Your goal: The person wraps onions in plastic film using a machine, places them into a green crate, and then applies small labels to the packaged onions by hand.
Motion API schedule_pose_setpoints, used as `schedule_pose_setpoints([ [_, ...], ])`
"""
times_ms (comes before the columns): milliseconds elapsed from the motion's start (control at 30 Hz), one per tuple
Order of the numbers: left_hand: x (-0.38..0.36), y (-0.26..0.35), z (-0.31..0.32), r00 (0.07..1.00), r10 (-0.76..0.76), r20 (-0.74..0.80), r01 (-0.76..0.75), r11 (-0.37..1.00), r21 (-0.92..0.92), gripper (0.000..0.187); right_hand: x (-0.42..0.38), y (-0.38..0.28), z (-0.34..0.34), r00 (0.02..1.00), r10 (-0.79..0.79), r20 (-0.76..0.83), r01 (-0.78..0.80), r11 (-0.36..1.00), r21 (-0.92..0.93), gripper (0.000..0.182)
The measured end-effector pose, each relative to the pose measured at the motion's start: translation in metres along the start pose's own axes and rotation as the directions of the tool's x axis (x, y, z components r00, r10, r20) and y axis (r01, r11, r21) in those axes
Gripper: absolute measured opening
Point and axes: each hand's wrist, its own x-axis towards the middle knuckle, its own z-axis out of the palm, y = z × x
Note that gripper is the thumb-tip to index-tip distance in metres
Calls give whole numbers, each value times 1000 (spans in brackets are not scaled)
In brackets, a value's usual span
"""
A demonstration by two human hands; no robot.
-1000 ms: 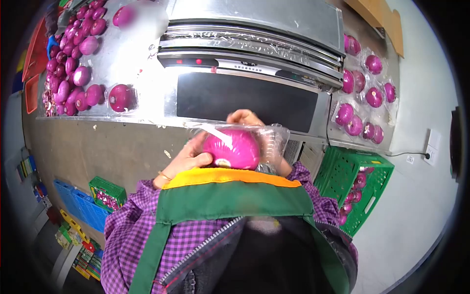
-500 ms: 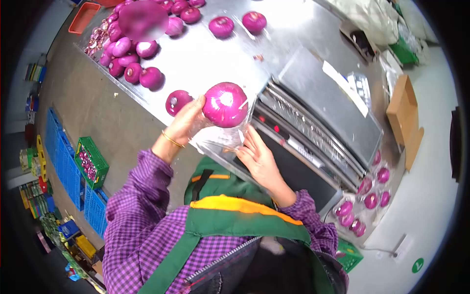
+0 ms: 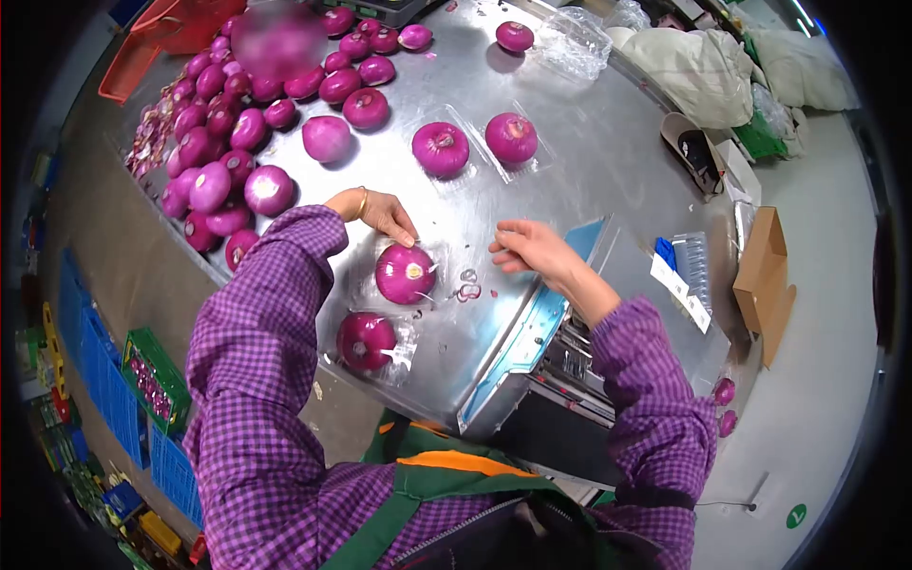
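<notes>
A red onion in clear plastic [image 3: 406,275] lies on the metal table [image 3: 617,133]. At its upper edge are the fingertips of my left hand [image 3: 388,217], held together and pointing down; they seem to grip the onion or its plastic. My right hand [image 3: 532,249] hovers to the right, fingers loosely apart and holding nothing. Just below the first onion rests another wrapped red onion [image 3: 367,341]. Beneath my right forearm is a machine with a blue-edged metal plate [image 3: 518,342], partly hidden by my sleeve.
Loose red onions [image 3: 211,187] are heaped at the left. Two more onions [image 3: 441,149] sit on clear plastic farther back. Crumpled plastic [image 3: 573,43], a cap [image 3: 693,152] and a cardboard box [image 3: 763,285] lie toward the right. A red crate [image 3: 180,27] stands at the back left.
Earlier both hands held an onion in plastic near the table's front edge. Now my right hand is free and my left touches a wrapped onion on the table. The view has shifted too.
</notes>
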Motion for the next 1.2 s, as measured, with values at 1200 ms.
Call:
schedule_pose_setpoints([
  [1200,63,294,234,689,444,-573,-624,765,-158,45,-238,162,-214,744,-281,-606,263,957,-122,31],
])
